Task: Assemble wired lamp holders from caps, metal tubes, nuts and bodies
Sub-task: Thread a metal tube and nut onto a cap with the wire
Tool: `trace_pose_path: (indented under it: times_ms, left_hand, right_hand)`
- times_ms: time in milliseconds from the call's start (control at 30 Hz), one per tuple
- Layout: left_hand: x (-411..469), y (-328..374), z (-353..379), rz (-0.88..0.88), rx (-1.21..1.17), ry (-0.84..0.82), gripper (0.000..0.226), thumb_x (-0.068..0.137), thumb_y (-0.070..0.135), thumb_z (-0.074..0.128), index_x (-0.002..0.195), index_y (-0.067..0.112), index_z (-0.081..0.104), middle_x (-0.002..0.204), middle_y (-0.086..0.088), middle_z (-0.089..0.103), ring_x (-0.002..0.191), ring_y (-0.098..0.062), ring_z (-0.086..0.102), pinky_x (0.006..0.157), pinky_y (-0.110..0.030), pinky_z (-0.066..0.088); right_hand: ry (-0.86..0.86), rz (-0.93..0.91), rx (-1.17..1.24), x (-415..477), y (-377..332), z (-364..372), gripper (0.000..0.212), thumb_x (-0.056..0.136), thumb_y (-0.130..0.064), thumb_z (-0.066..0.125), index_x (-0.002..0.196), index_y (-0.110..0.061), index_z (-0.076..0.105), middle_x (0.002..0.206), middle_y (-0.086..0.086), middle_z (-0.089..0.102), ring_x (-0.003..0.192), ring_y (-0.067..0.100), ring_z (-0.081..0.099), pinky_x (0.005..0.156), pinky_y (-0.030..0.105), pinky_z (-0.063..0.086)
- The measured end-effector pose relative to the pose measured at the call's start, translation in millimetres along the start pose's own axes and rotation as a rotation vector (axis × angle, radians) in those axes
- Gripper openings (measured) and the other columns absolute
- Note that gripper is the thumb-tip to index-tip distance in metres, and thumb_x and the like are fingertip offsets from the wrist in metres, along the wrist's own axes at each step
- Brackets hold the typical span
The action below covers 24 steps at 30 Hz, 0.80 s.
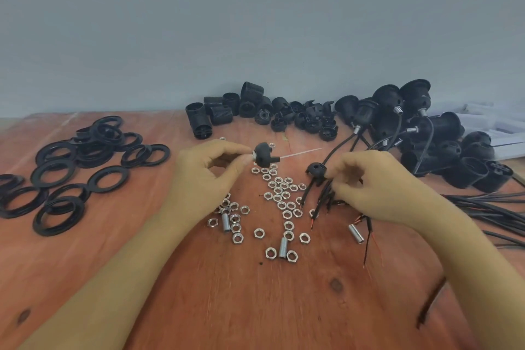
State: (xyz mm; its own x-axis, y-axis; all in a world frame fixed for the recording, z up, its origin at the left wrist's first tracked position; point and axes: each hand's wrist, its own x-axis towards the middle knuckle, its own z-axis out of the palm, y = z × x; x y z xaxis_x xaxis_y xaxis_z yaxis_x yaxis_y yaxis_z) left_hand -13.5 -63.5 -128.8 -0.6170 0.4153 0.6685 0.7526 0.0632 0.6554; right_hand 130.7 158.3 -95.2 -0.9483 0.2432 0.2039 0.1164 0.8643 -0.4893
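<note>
- A small work place for putting parts together.
- Bare wooden table [85,278], plain grey wall [255,23].
- Heaps of black rings [76,170], metal nuts [279,193], lamp holders [412,122].

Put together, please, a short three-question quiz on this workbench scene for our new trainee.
1. True or false: the left hand holds a black cap above the scattered nuts.
2. Where do the black rings lie? A) to the left of both hands; B) between the hands; C) to the right of both hands.
3. Fill in the gap: the right hand has its grip on a second cap with black ____ running from it.

Key: 1 true; 2 A; 3 wires.
</note>
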Motion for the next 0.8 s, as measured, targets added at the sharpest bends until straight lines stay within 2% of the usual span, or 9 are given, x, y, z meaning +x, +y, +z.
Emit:
trace_pose_path:
  times_ms: [67,133,200,267,367,500,567,700,800]
  left_hand:
    - [-1.3,-0.2,-0.1,0.117,0.134,-0.070,0.015,0.084,0.007,0.075,0.093,0.018,0.076,0.085,0.008,0.073,0.078,-0.005,0.067,0.074,-0.012,0.050]
    - [-1.9,-0.4,0.3,0.174,0.190,-0.109,0.011,0.084,0.007,0.075,0.094,0.013,0.077,0.084,0.004,0.073,0.077,-0.006,0.065,0.074,-0.015,0.051]
    - [-2.6,-1.0,1.3,0.206,0.210,-0.115,0.010,0.085,0.009,0.074,0.095,0.012,0.077,0.085,0.004,0.072,0.076,-0.006,0.065,0.073,-0.019,0.052]
    - [-3.8,-2.1,2.3,0.220,0.212,-0.117,0.011,0.086,0.012,0.073,0.096,0.012,0.077,0.084,0.006,0.071,0.076,-0.005,0.065,0.072,-0.020,0.052]
    - [-4.7,-2.6,3.8,0.222,0.212,-0.120,0.011,0.087,0.015,0.072,0.096,0.014,0.077,0.084,0.008,0.071,0.076,-0.004,0.064,0.072,-0.021,0.052]
    - [-4.7,-1.2,5.3,0.232,0.216,-0.125,0.012,0.087,0.016,0.071,0.096,0.013,0.077,0.084,0.007,0.071,0.076,-0.004,0.064,0.071,-0.020,0.052]
    - [-4.7,-0.2,5.3,0.234,0.209,-0.132,0.012,0.086,0.017,0.070,0.096,0.014,0.077,0.084,0.007,0.071,0.076,-0.004,0.063,0.071,-0.017,0.051]
    - [-4.9,0.5,5.9,0.237,0.216,-0.141,0.011,0.087,0.016,0.070,0.095,0.013,0.077,0.084,0.006,0.071,0.075,-0.006,0.063,0.071,-0.018,0.050]
    - [-5.1,0.1,5.4,0.243,0.215,-0.128,0.010,0.086,0.009,0.073,0.095,0.012,0.077,0.085,0.005,0.072,0.076,-0.007,0.065,0.072,-0.020,0.051]
  right_hand:
    - [-0.096,0.028,-0.104,-8.6,4.8,-8.1,0.025,0.077,-0.011,0.069,0.077,-0.036,0.064,0.074,-0.016,0.066,0.071,0.001,0.060,0.069,0.020,0.050]
    - [-0.179,0.070,-0.220,-16.4,9.4,-13.4,0.021,0.074,-0.019,0.073,0.080,-0.036,0.061,0.083,-0.019,0.062,0.081,0.002,0.059,0.078,0.029,0.052]
    - [-0.183,0.098,-0.331,-22.3,12.1,-12.8,0.020,0.075,-0.027,0.071,0.091,-0.035,0.062,0.092,-0.017,0.060,0.090,0.009,0.058,0.086,0.035,0.050]
    - [-0.152,0.108,-0.415,-23.5,11.1,-8.5,0.027,0.078,-0.032,0.067,0.105,-0.033,0.066,0.102,-0.013,0.060,0.097,0.013,0.058,0.090,0.035,0.048]
    - [-0.153,0.090,-0.466,-17.5,7.6,-3.9,0.028,0.081,-0.031,0.062,0.108,-0.031,0.068,0.108,-0.011,0.062,0.104,0.016,0.059,0.091,0.034,0.047]
    - [-0.254,0.117,-0.418,-13.0,3.1,-4.6,0.009,0.080,-0.034,0.064,0.088,-0.032,0.061,0.095,-0.013,0.066,0.094,0.015,0.061,0.088,0.033,0.049]
    - [-0.293,0.117,-0.402,-12.3,2.5,-4.2,0.006,0.084,-0.035,0.064,0.082,-0.032,0.059,0.091,-0.012,0.066,0.091,0.014,0.061,0.085,0.032,0.049]
    - [-0.279,0.002,-0.473,-9.6,5.1,2.8,0.012,0.094,-0.037,0.056,0.088,-0.027,0.055,0.086,-0.015,0.050,0.089,0.015,0.051,0.078,0.031,0.038]
    - [-0.185,-0.103,-0.385,-10.1,5.1,9.9,0.011,0.096,-0.036,0.053,0.088,-0.029,0.051,0.082,-0.017,0.047,0.085,0.012,0.044,0.078,0.031,0.036]
